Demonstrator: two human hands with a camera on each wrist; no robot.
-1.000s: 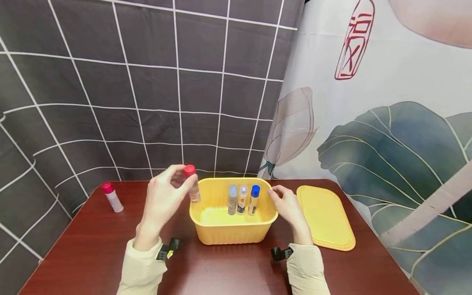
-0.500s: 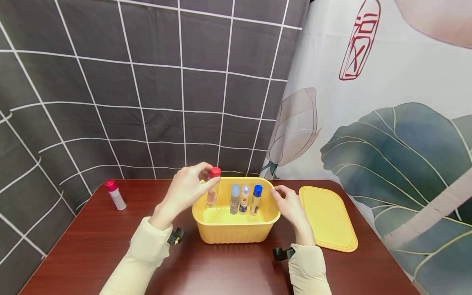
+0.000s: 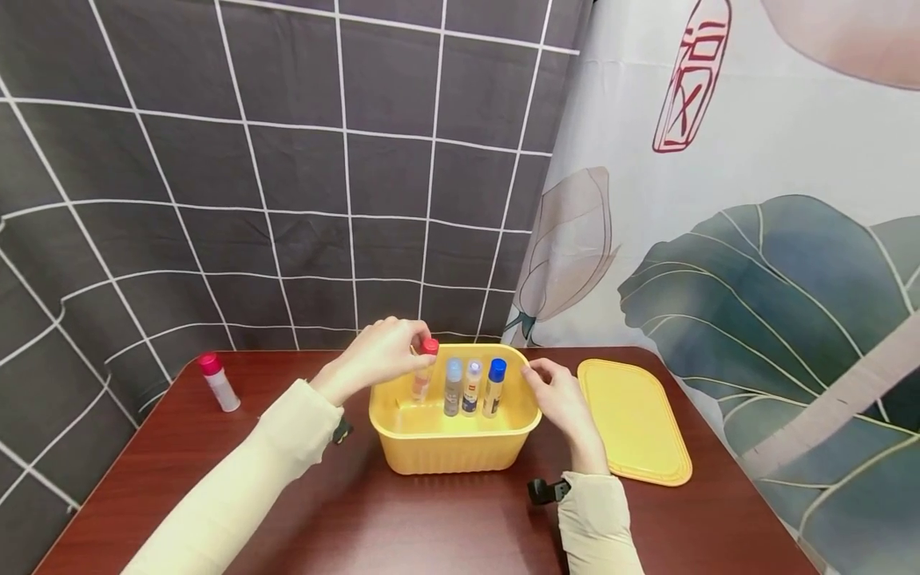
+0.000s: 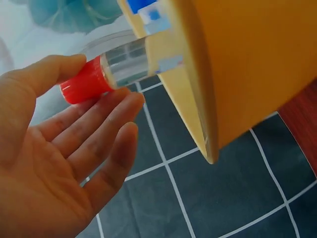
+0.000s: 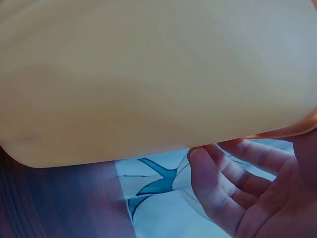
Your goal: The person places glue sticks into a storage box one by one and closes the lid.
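Observation:
My left hand [image 3: 377,354] reaches over the left part of a yellow plastic box [image 3: 453,455] and pinches a clear glue stick [image 4: 126,64] by its red cap. In the left wrist view the thumb and index finger are at the cap, the other fingers are spread, and the tube's lower part is inside the box. Three glue sticks stand upright in the box: one grey with a pale blue cap [image 3: 452,390], a white-capped one [image 3: 471,390] and a blue-capped one [image 3: 493,390]. My right hand [image 3: 564,399] grips the box's right rim.
A white glue stick with a pinkish-red cap [image 3: 219,383] stands at the far left of the brown table [image 3: 431,527]. To the right of the box lies a flat yellow lid [image 3: 636,423]. Behind the table hang a dark gridded cloth [image 3: 302,176] and a floral curtain [image 3: 783,319].
My left hand has moved right and down, carrying the red-capped glue stick from the box's left rim to inside it, near the pale-blue-capped one. The right hand has stayed at the rim.

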